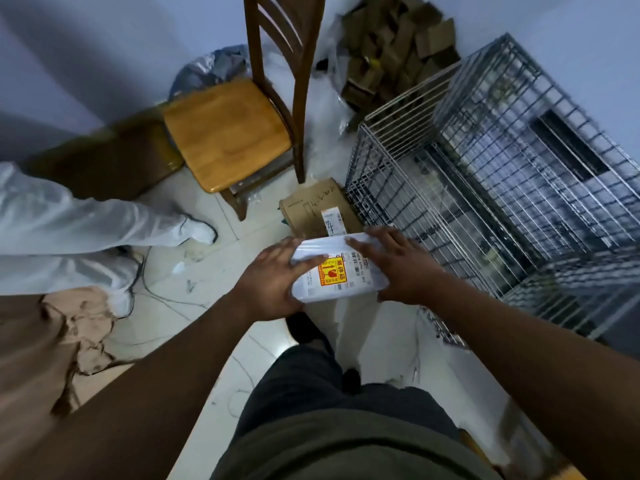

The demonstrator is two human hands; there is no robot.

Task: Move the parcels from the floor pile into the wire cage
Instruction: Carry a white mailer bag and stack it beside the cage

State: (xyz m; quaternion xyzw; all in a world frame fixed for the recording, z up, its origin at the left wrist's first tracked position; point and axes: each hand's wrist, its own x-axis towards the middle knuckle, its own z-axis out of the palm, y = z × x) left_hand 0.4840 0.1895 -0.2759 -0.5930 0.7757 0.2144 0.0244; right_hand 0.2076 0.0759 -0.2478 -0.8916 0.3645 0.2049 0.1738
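Observation:
I hold a white wrapped parcel [337, 271] with a yellow and red sticker and a barcode label in front of me, above the floor. My left hand [273, 282] grips its left end, thumb across the top. My right hand [394, 265] holds its right end, fingers spread over the top. The wire cage [491, 188] stands on the floor just to the right of the parcel, its top open towards me. A flat brown cardboard parcel [311, 209] lies on the floor behind the white one, against the cage's left side.
A wooden chair [235, 133] stands at the back centre. Cardboard scraps [391, 46] and clear plastic [322, 109] are heaped in the far corner. A person in white clothing [69, 233] is at the left. Crumpled brown paper [45, 344] lies bottom left. Thin cables trail over the tiles.

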